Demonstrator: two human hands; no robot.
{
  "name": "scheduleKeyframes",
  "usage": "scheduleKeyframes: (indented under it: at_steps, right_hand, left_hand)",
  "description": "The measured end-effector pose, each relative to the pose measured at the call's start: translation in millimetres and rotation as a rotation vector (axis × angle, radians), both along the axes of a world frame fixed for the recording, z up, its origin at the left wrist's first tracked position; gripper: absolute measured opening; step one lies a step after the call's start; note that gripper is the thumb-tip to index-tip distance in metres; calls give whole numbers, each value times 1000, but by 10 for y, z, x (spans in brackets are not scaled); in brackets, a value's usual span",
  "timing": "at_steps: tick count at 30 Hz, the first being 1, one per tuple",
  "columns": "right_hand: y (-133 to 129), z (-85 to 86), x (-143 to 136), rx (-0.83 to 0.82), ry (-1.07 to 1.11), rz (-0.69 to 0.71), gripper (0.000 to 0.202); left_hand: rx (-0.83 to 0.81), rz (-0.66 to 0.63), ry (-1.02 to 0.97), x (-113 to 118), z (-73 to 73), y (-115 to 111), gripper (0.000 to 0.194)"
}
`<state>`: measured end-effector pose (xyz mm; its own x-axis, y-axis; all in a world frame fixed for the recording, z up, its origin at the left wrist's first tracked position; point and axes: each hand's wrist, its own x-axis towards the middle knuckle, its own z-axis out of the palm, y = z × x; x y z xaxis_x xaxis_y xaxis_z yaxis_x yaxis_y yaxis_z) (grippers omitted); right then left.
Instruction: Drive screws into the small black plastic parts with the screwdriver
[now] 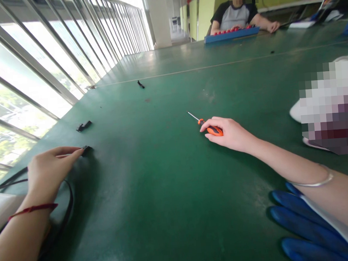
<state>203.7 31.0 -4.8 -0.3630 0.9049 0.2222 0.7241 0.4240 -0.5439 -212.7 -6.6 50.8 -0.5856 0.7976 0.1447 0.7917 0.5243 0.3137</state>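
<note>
At the left of the head view, my left hand (50, 167) pinches a small black part (87, 150) between thumb and fingertips, low over the green table (153, 179). Just beyond it lies another small black piece (84, 125). Right of the middle, my right hand (226, 131) is closed round the orange and black handle of a screwdriver (215, 130). Its thin metal shaft points away to the upper left, with the tip at or just above the tabletop.
Blue gloves (308, 220) lie under my right forearm. A black cable (68, 205) curls beside my left wrist. Farther off is a small black piece (141, 84). Metal railings (66, 38) line the left edge. Across the table, a person (236, 16) sits behind a blue tray (232, 35).
</note>
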Motion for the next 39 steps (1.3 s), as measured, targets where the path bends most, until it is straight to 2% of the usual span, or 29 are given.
scheduleKeyframes:
  at_steps: [9, 16, 22, 25, 31, 39]
  right_hand:
    - [2, -4, 3, -6, 5, 2, 18]
    - [-3, -5, 1, 2, 6, -4, 18]
    - [-6, -5, 1, -4, 10, -5, 18]
    - [-7, -2, -2, -10, 10, -7, 18]
    - [-7, 2, -3, -16, 12, -5, 18]
    - [-10, 9, 0, -18, -1, -11, 18]
  left_hand:
    - [-34, 13, -11, -8, -9, 16, 39]
    - [43, 19, -68, 9, 3, 1, 36]
    - [170, 48, -198, 120, 55, -63, 47]
    - [164, 47, -169, 143, 64, -75, 47]
    - [143, 22, -136, 39, 9, -35, 37]
    - [50, 2, -80, -20, -10, -30, 44]
